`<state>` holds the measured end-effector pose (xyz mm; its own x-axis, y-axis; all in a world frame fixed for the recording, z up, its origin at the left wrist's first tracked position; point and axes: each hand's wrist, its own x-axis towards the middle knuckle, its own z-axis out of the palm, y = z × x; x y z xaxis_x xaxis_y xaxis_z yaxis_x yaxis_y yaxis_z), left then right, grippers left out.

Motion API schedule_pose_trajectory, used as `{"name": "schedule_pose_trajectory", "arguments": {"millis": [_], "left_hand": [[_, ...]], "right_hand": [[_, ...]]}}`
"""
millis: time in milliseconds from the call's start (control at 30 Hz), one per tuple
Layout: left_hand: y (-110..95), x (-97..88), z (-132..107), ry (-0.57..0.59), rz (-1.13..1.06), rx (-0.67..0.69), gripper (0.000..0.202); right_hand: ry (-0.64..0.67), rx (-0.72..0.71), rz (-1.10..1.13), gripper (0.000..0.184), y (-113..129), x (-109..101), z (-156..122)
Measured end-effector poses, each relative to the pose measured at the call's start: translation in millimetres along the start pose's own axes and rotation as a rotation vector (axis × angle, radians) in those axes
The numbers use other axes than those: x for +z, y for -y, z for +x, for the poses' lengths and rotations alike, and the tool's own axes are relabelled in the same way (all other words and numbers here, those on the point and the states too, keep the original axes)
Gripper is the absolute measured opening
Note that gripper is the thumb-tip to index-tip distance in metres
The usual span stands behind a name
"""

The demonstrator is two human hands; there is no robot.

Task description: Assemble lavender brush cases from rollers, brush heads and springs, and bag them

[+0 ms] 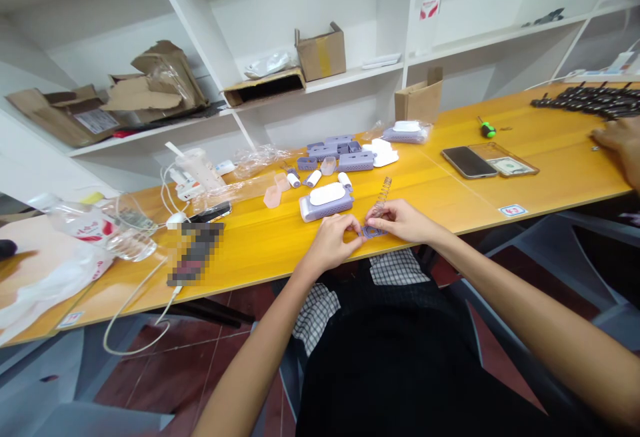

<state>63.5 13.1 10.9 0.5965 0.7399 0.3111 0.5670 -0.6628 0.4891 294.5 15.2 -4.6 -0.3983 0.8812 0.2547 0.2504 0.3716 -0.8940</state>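
My left hand [336, 240] is closed, thumb and forefinger pinching the left end of a small flat purple plastic piece [374, 231] near the table's front edge. At the piece's right side is my right hand [397, 220], also closed, with a metal coil spring [385, 191] standing up slantwise from its fingertips. The fingers hide the spring's lower end, so I cannot tell whether it touches the purple piece. Just beyond my left hand lies a purple case with a white oval top [327, 198]. Small white-and-purple parts [313, 178] and open purple housings [356, 160] are behind it.
To the right are a phone [469, 162], a clear phone case with a banknote [510, 166] and a green-black screwdriver [487, 129]. Another person's hand [620, 143] is beside dark parts [590, 100]. Leftward are a power strip [193, 180], cables and a bottle [100, 227].
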Motion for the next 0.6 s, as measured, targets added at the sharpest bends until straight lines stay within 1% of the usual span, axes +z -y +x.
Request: {"name": "schedule_pose_trajectory", "arguments": {"millis": [133, 233, 300, 433, 500, 600], "left_hand": [[0.0, 0.6, 0.3, 0.003, 0.014, 0.021, 0.009], [0.2, 0.8, 0.4, 0.000, 0.014, 0.011, 0.009], [0.5, 0.7, 0.4, -0.010, -0.014, -0.001, 0.009], [1.2, 0.5, 0.1, -0.043, -0.119, -0.028, 0.013], [1.2, 0.6, 0.0, -0.052, -0.142, -0.034, 0.014], [1.4, 1.3, 0.1, -0.051, -0.137, -0.028, 0.015]], "right_hand": [[-0.017, -0.002, -0.024, 0.032, 1.7, -0.1, 0.0], [-0.011, -0.002, -0.009, 0.029, 1.5, -2.2, -0.5], [-0.002, -0.016, 0.068, 0.030, -0.7, -4.8, -1.0], [-0.008, -0.026, 0.287, 0.041, -9.3, -9.3, -1.4], [-0.014, -0.014, 0.335, 0.040, -13.7, -9.9, -0.8], [-0.033, 0.000, 0.349, 0.038, -18.6, -9.1, 1.2]]}}
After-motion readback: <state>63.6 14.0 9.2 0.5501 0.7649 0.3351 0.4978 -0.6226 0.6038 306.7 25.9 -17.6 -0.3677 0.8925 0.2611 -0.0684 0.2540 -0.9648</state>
